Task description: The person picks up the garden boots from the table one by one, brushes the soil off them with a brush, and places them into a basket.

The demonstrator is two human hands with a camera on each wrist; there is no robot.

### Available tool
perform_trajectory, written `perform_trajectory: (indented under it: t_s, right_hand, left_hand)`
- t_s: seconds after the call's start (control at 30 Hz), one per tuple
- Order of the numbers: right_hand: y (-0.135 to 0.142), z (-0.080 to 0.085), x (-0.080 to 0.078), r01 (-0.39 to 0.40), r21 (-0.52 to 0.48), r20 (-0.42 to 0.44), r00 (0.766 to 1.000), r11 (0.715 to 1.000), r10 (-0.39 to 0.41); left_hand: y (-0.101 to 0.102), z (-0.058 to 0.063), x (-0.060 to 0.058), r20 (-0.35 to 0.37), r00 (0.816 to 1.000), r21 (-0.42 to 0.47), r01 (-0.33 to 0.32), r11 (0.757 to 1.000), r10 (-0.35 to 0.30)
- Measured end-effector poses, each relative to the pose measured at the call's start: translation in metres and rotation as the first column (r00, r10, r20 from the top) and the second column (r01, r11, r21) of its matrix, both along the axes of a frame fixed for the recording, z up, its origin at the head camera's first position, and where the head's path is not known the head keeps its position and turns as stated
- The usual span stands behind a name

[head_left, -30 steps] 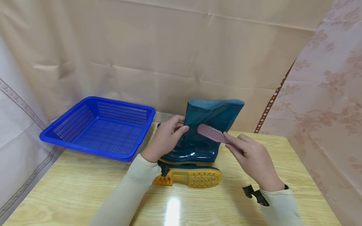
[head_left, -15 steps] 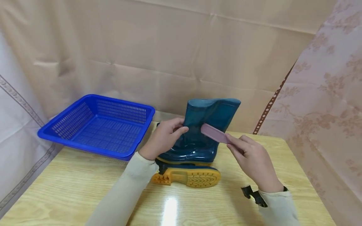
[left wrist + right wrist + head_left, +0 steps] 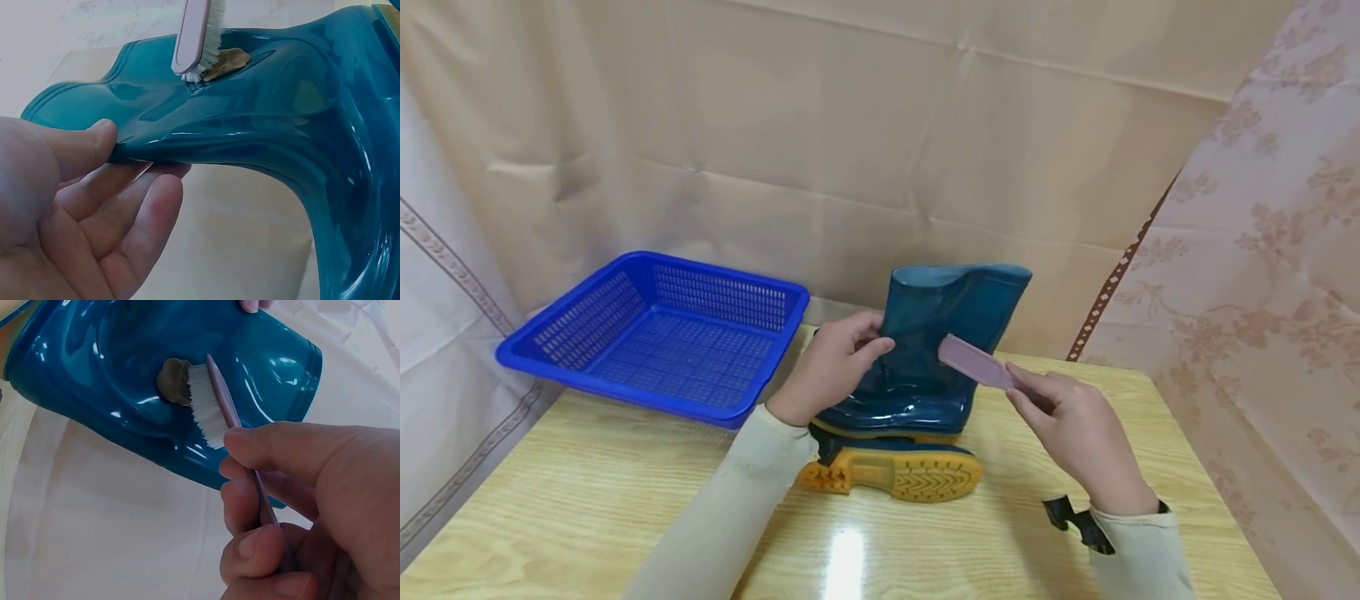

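A glossy teal rain boot (image 3: 917, 358) stands upright on the table in the head view, its shaft top dented. My left hand (image 3: 835, 367) pinches the shaft's left edge, thumb (image 3: 94, 140) in front and fingers behind. In my right hand (image 3: 1078, 425) is a pink-backed scrub brush (image 3: 976, 363), gripped by its handle. Its white bristles (image 3: 206, 406) meet the shaft beside a brown, mud-like blob (image 3: 173, 382). A second boot lies on its side in front, its yellow sole (image 3: 895, 475) facing me.
A blue slatted plastic basket (image 3: 677, 350) sits at the left of the wood-grain table (image 3: 1000, 542). A beige cloth (image 3: 850, 150) hangs behind, and a flowered cloth (image 3: 1277, 275) borders the right side.
My right hand and the brush have shifted slightly right and down along the shaft. The boot's top leans a little further left, while my left hand keeps its hold.
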State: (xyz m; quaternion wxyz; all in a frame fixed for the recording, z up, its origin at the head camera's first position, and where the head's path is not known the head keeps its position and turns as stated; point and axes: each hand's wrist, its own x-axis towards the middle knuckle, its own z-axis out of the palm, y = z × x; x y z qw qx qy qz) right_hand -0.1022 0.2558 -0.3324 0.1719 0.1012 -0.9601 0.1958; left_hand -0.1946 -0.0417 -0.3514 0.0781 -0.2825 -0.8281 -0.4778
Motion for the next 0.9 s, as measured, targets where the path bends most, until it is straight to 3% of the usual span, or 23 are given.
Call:
perform_trajectory:
  t_s: [0.3,0.43,0.53,0.63,0.77,0.9]
  right_hand:
    - [0.005,0.006,0.006,0.028,-0.016,0.123,0.992,0.999,-0.025]
    - [0.005,0.008,0.007,0.01,0.003,0.119,0.993,1.0,-0.011]
    - [0.004,0.008,0.007,-0.02,0.035,0.037,0.999,0.999,0.019]
    - [0.002,0.005,0.006,-0.074,0.072,-0.105,0.991,0.995,0.081]
    - [-0.001,0.0,0.003,-0.184,0.149,-0.268,0.938,0.971,0.219]
    - [-0.004,-0.005,0.0,-0.251,0.2,-0.314,0.899,0.947,0.305]
  left_hand:
    - [0.001,-0.001,-0.001,0.028,1.0,0.012,0.006,1.0,-0.006]
    - [-0.001,0.0,-0.002,0.045,0.999,0.025,0.003,1.0,-0.004]
    - [-0.001,0.001,-0.002,0.056,0.998,0.031,0.01,0.999,-0.012]
    - [-0.001,0.001,-0.002,0.072,0.997,0.034,0.021,0.999,-0.023]
    - [-0.001,0.0,0.0,0.094,0.995,0.034,0.038,0.999,-0.041]
    - [-0.001,0.0,0.0,0.093,0.994,0.023,0.048,0.999,-0.05]
